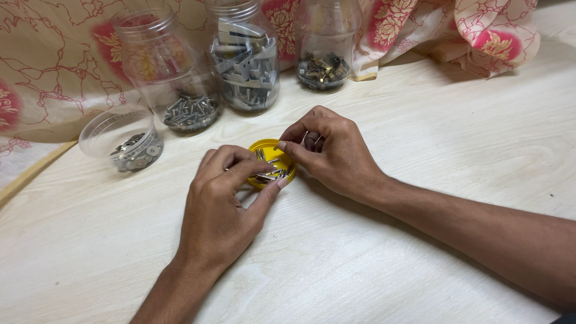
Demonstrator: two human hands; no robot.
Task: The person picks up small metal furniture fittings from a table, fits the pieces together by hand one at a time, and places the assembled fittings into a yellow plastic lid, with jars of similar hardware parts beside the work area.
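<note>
**Yellow lid full of small metal pieces, both hands working over it**

Yellow and round, the shallow plastic lid [268,150] lies on the pale wood-grain tabletop [420,180], between the two hands, and it holds a small heap of thin silver metal pieces [271,174]. The left hand [219,207] rests at the near edge of the lid, its thumb and fingertips closed narrowly over the heap; I cannot tell if it really holds a piece. The right hand [327,150] is at the far right edge, and its grip is pinched shut on one small metal piece [305,138], lifted a little above the lid.

I think the main risk is the lid itself. It is light and shallow, and a push from either hand on its rim can tip it or slide it, so the pieces scatter on the tabletop. The pinched piece is very small, so it can slip from the fingertips and roll away.

Behind stand three clear plastic jars: one with screws [191,111], one with grey metal brackets [246,66], one with dark brass-coloured parts [324,69]. A low clear tub with washers [129,147] is at the left. A wide move of the arm can knock them.
</note>
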